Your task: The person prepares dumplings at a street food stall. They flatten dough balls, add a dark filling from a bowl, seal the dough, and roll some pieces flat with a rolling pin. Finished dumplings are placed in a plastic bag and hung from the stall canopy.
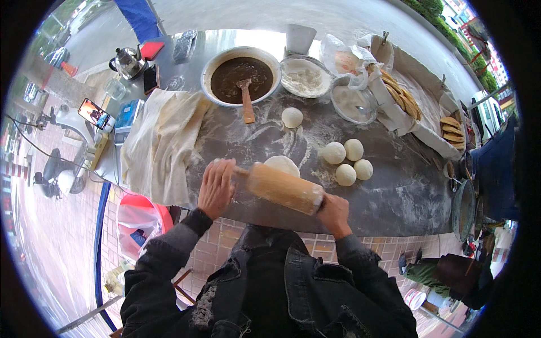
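A thick wooden rolling pin (286,188) lies tilted across the near edge of the metal table, its right end closer to me. My left hand (216,188) is closed on its left handle. Around the right handle, my right hand (335,214) is wrapped. Just beyond the roller, partly covered by it, is a flattened round of dough (283,164). Several dough balls (345,175) are grouped to the right of it. A single dough ball (292,117) sits farther back, near the bowl of dark brown paste (239,78), which has a wooden paddle (246,101) in it.
Flour dusts the metal table (394,208). A beige cloth (163,141) covers its left part, near a phone on a stand (93,114) and a kettle (128,63). Behind are a flour bowl (306,77) and a metal bowl (354,103). Flatbreads (401,97) fill a cloth-lined box at right.
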### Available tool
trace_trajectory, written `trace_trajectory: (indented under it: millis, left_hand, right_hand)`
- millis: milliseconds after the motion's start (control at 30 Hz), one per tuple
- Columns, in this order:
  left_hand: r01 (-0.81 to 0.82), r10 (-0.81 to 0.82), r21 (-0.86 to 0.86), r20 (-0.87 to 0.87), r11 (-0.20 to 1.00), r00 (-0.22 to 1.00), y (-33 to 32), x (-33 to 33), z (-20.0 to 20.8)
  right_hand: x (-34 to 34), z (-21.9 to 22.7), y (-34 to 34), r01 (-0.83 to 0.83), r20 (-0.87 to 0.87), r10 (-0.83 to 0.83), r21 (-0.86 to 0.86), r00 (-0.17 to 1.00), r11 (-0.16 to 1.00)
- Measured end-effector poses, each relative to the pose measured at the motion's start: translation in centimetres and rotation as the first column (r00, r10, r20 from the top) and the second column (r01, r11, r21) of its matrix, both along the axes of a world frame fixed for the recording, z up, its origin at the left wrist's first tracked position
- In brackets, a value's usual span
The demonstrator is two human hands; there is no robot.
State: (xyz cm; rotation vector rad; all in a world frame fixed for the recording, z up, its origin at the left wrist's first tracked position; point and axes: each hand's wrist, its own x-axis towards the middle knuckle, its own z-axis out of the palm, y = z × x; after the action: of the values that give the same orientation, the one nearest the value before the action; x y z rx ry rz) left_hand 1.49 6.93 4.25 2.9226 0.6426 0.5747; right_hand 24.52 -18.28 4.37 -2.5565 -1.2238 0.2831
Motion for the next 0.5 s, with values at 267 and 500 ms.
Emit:
trace_trajectory:
  millis: [267,500]
  left_hand:
    - [-0.122,0.144,0.127,-0.182,0.984,0.973,7.4,8.6,-3.6]
    - [-0.111,0.098,-0.030,-0.282,0.993,0.954,3.1,2.5,-3.4]
  right_hand:
    - [6.3,-2.9,8.8,-0.138,0.192,0.092,0.239,0.977,0.961]
    - [0.1,-2.3,3.7,-0.094,0.064,0.092,0.027,0.994,0.995]
